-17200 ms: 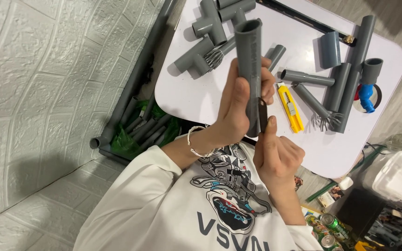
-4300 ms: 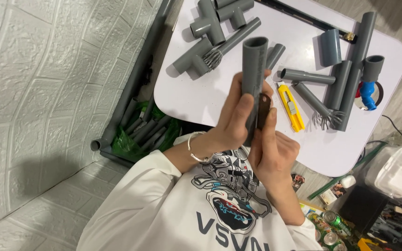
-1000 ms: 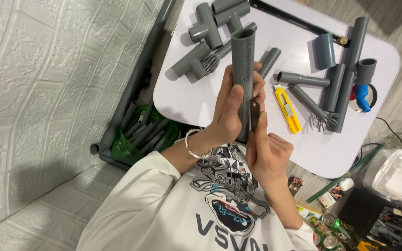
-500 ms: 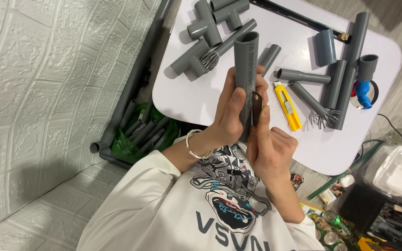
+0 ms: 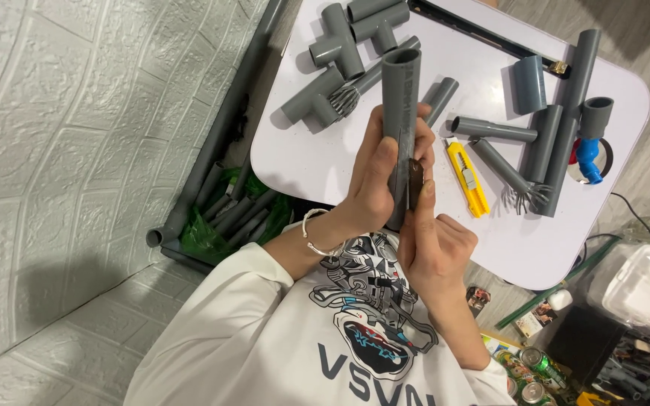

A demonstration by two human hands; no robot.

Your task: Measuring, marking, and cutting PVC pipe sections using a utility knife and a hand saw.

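I note the left hand [image 5: 374,184] closed in a full grip on an upright grey pipe [image 5: 400,113] above the white counter [image 5: 302,162]. The right hand [image 5: 434,244] pinches a small dark blade [image 5: 414,183] against it. Tee fittings [image 5: 336,53] and a yellow utility knife [image 5: 466,174] lie near; a green bag [image 5: 201,233] holds pipe offcuts.

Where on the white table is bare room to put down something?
One bare patch of the white table lies below the grey plastic tee fittings; another lies below the yellow utility knife and the grey frayed-end pipe. The far and right sides are crowded.
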